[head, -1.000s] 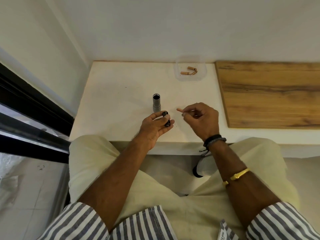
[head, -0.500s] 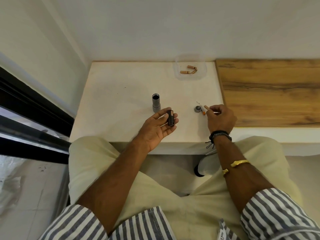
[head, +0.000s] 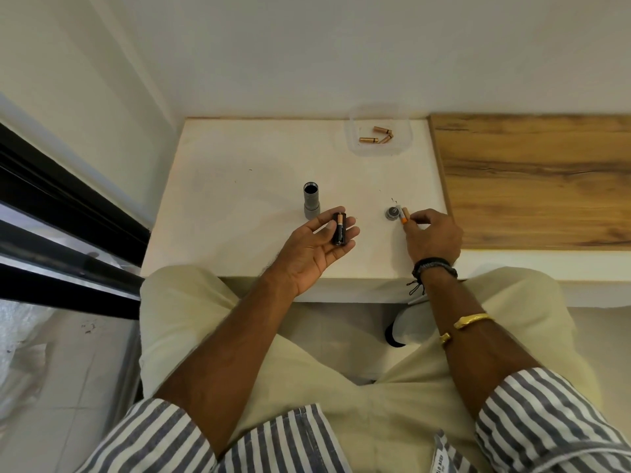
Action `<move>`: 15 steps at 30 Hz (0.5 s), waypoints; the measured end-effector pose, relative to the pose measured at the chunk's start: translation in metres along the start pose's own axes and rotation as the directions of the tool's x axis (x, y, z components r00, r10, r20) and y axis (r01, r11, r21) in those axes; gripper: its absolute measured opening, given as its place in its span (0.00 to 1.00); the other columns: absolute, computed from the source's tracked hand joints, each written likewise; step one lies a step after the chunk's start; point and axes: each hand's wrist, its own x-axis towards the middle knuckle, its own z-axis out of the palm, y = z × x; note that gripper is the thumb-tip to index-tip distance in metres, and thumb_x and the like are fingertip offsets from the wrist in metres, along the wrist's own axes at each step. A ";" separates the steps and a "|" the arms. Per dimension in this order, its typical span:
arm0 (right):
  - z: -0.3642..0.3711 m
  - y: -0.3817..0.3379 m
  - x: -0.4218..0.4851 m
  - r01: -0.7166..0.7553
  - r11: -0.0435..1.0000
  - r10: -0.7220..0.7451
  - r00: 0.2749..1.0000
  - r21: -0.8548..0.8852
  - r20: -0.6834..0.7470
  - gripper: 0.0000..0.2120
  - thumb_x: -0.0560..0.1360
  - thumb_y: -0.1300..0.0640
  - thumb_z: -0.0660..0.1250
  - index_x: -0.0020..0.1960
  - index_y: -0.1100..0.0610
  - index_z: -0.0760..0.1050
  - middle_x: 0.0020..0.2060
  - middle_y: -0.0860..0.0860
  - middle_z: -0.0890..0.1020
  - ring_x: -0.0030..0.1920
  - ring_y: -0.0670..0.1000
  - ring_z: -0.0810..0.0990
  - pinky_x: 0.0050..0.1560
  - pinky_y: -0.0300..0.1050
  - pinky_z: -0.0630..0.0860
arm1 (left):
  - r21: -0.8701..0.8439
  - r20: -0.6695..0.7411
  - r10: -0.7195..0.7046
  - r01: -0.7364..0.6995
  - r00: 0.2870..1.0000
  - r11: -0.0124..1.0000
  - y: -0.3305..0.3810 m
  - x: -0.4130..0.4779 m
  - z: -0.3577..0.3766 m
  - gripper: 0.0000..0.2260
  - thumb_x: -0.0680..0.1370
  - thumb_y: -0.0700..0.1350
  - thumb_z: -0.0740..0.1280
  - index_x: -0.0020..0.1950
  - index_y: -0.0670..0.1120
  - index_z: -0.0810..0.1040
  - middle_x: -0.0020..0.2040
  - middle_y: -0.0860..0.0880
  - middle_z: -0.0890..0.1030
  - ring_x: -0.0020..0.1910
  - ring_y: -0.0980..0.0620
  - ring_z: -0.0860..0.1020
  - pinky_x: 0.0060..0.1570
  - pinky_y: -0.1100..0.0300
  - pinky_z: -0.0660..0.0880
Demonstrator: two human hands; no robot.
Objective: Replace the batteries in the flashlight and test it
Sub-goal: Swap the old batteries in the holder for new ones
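Battery swap mid-way, holder (head: pixel 339 229) out of flashlight (head: pixel 311 199).
Left grip (head: pixel 317 247) flat, cradling holder; right grip (head: pixel 433 233) pinches battery (head: pixel 405 215) beside cap (head: pixel 392 212) on desk (head: pixel 239 186). Match polarity marks, seat fully. Flashlight upright just beyond, tray (head: pixel 406 145) of batteries (head: pixel 368 140) at back.

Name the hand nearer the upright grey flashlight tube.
Left. The left hand lies just beside the grey flashlight tube; the right hand sits farther right, by the round grey cap.
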 end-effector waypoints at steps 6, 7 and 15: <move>-0.010 -0.030 -0.015 0.043 0.965 -0.066 0.995 0.260 0.081 0.04 0.73 0.58 0.72 0.46 0.53 0.85 0.42 0.48 0.86 0.43 0.49 0.84 0.45 0.46 0.82 | 0.026 -0.047 0.028 -0.027 0.998 0.999 -0.001 0.001 0.000 0.11 0.82 0.36 0.62 0.63 0.41 0.77 0.55 0.40 0.83 0.57 0.41 0.82 0.58 0.47 0.79; -0.012 -0.036 -0.019 0.000 0.944 -0.058 0.985 0.330 0.165 0.04 0.73 0.59 0.72 0.45 0.52 0.85 0.39 0.47 0.86 0.39 0.47 0.84 0.40 0.44 0.82 | 0.068 -0.064 0.042 -0.037 0.997 0.997 -0.001 0.001 0.001 0.11 0.82 0.37 0.63 0.63 0.42 0.78 0.55 0.41 0.84 0.57 0.42 0.82 0.60 0.47 0.78; -0.008 -0.063 -0.054 -0.325 0.817 -0.043 0.789 0.476 0.612 0.04 0.75 0.58 0.73 0.50 0.56 0.84 0.42 0.53 0.85 0.39 0.49 0.83 0.40 0.46 0.84 | 0.412 -0.106 0.274 -0.209 0.956 0.887 -0.004 -0.002 0.003 0.11 0.79 0.33 0.68 0.60 0.41 0.79 0.56 0.41 0.84 0.55 0.41 0.83 0.57 0.47 0.80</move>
